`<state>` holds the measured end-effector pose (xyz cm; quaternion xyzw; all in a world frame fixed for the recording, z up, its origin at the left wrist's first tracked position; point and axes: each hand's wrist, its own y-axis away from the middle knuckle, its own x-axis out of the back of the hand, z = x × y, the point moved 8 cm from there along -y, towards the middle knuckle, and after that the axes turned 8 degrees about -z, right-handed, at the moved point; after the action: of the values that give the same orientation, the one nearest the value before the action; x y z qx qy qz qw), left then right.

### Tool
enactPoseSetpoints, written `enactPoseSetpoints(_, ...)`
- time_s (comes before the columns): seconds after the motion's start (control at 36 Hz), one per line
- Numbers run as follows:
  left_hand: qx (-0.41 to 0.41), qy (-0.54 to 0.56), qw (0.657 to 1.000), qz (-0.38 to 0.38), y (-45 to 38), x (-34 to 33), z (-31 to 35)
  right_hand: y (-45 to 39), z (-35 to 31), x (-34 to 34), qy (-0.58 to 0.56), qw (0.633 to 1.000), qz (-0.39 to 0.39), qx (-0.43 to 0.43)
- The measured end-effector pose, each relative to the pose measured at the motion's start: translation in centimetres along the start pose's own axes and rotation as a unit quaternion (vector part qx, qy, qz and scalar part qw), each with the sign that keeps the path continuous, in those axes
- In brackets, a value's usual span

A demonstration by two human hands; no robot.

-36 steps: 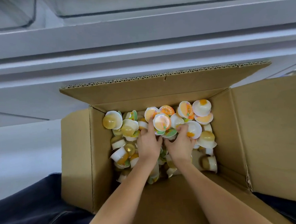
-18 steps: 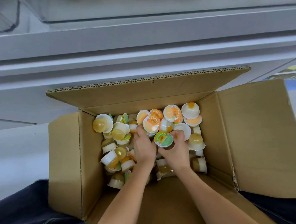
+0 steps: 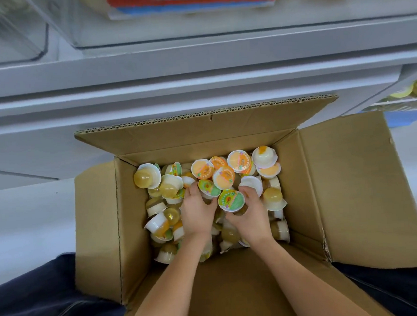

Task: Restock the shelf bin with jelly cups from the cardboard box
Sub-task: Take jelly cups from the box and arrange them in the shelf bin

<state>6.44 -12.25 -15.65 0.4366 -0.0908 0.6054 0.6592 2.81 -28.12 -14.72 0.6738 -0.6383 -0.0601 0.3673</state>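
Note:
An open cardboard box (image 3: 101, 213) sits between my knees, holding several small jelly cups (image 3: 239, 160) with orange, green and white lids. Both my hands are sunk in the middle of the pile, side by side. My left hand (image 3: 197, 213) has its fingers curled down around a clump of cups. My right hand (image 3: 251, 216) curls under a green-lidded cup (image 3: 231, 200) and others beside it. A clear plastic shelf bin (image 3: 194, 24) stands on the grey shelf above the box, its inside blurred.
The box's flaps stand open at the back (image 3: 201, 131), left and right (image 3: 365, 192). A grey shelf edge (image 3: 196, 61) runs across above the box. A second clear bin (image 3: 9, 35) sits at upper left. My dark trouser legs (image 3: 40, 302) flank the box.
The view has tilted up, bringing the shelf bins into sight. Both hands have closed further around cups in the pile, and a green-lidded cup has risen on top of my right hand.

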Motion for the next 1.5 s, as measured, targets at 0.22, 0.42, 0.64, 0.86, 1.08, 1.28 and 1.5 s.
enactPoseSetpoints(0.22,-0.119,-0.036,0.989,-0.081,1.1,5.5,3.8,0.2,-6.3,4.6,0.125,0.988,-0.059,0.075)
enactPoseSetpoints(0.42,-0.201,0.000,0.969,-0.145,4.4,14.5,12.5,6.2,-18.1,10.0,0.208,0.951,-0.115,0.198)
enactPoseSetpoints(0.64,-0.214,0.150,0.933,-0.248,12.3,22.9,20.8,15.5,-29.6,13.6,0.194,0.913,-0.114,0.340)
enactPoseSetpoints(0.86,-0.236,0.334,0.884,-0.226,16.4,24.3,22.9,18.0,-31.6,14.0,0.098,0.908,-0.148,0.380)
enactPoseSetpoints(1.08,-0.159,0.454,0.822,-0.305,16.2,22.8,22.3,18.0,-32.4,13.5,0.014,0.906,-0.194,0.377)
enactPoseSetpoints(1.28,-0.106,0.519,0.771,-0.355,16.1,22.5,22.2,17.2,-31.8,11.9,0.038,0.901,-0.255,0.349)
enactPoseSetpoints(1.5,-0.106,0.464,0.801,-0.363,15.8,21.9,21.5,16.8,-31.9,11.9,0.054,0.913,-0.200,0.352)
